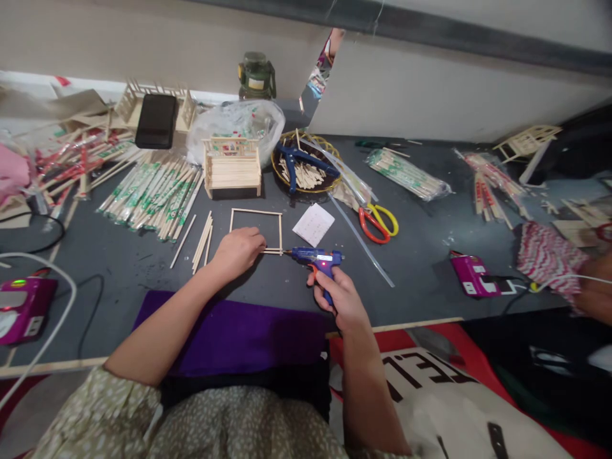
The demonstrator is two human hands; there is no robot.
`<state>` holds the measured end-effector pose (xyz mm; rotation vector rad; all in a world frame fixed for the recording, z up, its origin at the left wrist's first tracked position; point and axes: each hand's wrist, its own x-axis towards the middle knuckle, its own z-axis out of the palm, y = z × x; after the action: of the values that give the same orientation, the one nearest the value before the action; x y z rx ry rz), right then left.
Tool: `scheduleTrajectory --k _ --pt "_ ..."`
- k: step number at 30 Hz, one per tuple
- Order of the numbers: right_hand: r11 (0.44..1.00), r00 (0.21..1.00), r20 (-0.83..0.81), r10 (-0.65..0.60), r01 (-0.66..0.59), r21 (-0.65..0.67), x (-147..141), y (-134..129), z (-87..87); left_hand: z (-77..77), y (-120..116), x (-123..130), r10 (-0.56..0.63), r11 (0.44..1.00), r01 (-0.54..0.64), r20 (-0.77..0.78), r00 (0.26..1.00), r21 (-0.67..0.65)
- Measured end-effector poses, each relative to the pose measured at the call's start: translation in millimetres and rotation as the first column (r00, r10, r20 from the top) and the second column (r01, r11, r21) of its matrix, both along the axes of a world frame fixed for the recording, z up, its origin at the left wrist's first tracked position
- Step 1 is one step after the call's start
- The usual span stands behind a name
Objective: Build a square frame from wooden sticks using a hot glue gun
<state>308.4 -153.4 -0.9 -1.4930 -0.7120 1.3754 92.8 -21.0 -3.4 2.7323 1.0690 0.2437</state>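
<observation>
My right hand (pixel 343 294) grips a blue hot glue gun (pixel 312 255) with an orange trigger and a small red light. The gun's nozzle is at the lower right corner of a rectangular frame of thin wooden sticks (pixel 280 231) lying on the table. My left hand (pixel 240 250) is closed at the frame's lower edge, its fingertips pressed on the sticks there. It covers the frame's lower left part. Left of that hand lie several loose sticks (pixel 203 243). A folded white paper (pixel 314 224) is just beyond the gun.
Behind the frame stand a small stick bench (pixel 233 173) and a wicker basket (pixel 338 155) of short pieces with blue cutters. Scissors (pixel 374 226) lie right, bundled chopsticks (pixel 148 194) left. Purple boxes (pixel 471 275) sit at both sides. Another person's arm (pixel 595 290) shows at right.
</observation>
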Motion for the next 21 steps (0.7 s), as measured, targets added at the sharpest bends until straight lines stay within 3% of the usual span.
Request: scheduleTrajectory --k 21 --pt "1.000 1.000 -0.012 -0.021 0.021 -0.006 0.1 -0.4 -3.4 -3.5 0.9 -1.6 -0.017 1.000 0.016 0.053 0.998 0.012"
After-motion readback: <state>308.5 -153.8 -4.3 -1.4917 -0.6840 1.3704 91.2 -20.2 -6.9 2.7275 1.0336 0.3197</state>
